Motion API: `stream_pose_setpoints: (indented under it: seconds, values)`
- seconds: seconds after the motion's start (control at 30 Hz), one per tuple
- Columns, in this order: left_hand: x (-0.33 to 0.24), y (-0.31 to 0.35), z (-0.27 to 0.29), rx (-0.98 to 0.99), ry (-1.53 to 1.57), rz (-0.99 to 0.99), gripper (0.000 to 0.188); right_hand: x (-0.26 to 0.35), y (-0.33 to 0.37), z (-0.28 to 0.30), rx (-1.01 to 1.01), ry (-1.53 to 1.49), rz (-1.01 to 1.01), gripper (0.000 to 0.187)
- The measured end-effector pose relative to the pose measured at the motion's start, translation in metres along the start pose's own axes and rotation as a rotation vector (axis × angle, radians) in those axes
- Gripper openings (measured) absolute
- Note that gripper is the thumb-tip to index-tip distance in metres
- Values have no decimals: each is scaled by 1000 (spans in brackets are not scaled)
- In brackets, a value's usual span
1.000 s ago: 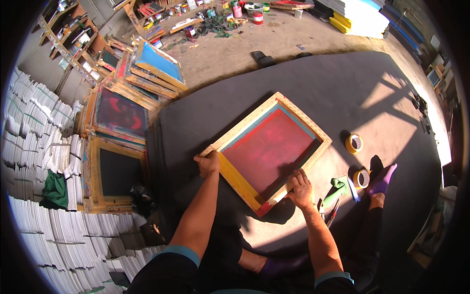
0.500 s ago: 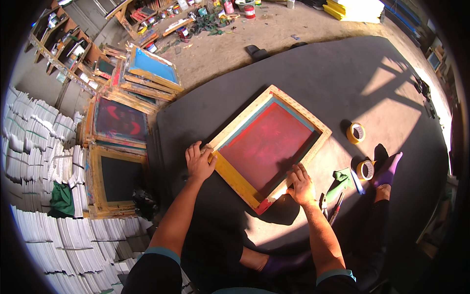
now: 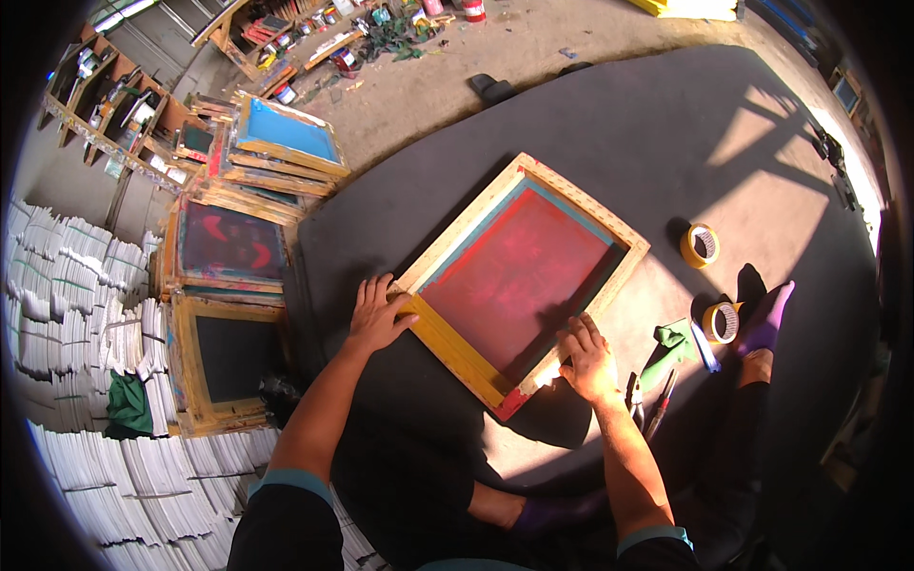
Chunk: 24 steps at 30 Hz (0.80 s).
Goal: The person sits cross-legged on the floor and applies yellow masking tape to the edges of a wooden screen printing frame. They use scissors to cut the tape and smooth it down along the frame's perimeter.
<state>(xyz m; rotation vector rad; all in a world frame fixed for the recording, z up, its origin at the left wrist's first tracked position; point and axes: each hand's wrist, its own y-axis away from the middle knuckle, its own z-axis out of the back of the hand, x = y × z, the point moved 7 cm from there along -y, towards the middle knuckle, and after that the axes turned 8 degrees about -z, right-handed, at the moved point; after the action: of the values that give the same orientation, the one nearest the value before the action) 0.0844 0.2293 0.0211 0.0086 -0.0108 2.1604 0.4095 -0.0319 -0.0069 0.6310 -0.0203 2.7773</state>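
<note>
A wooden screen printing frame (image 3: pixel 455 230) with reddish mesh (image 3: pixel 524 276) lies tilted on the dark mat before me. Yellow tape (image 3: pixel 452 343) covers its near left side. At the left corner, my left hand (image 3: pixel 376 319) holds the frame from outside, its thumb resting on the yellow side. My right hand (image 3: pixel 587 360) grips the near right side, fingers bent over the wood. Right of it lie pliers (image 3: pixel 636 398), a red-and-black pointed tool (image 3: pixel 662 402) and a green cloth (image 3: pixel 671 344). Two yellow tape rolls (image 3: pixel 700 246) sit farther right.
The dark mat (image 3: pixel 419 181) spreads around the frame. Other printing frames (image 3: pixel 290 133) are stacked on the left, beside tied stacks of white paper (image 3: pixel 133 476). My foot in a purple sock (image 3: pixel 764 324) rests by the tape. Shelves (image 3: pixel 109 95) and paint cans (image 3: pixel 474 9) stand behind.
My left hand has shifted slightly outward at the frame's corner. My right hand keeps its place on the frame. The whole view has tilted a little.
</note>
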Motion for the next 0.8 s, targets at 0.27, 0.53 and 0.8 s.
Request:
stream_pose_setpoints:
  seconds: [0.27, 0.53, 0.8]
  values:
    - [-2, 7, -4, 22, 54, -80, 43, 1, 1, 4, 0, -21, -7, 75]
    - [14, -14, 2, -109, 526, 41, 38, 4, -1, 23, -15, -185, -7, 75]
    - [48, -7, -33, -211, 629, 309, 32, -4, 27, -16, -158, -859, -666, 84]
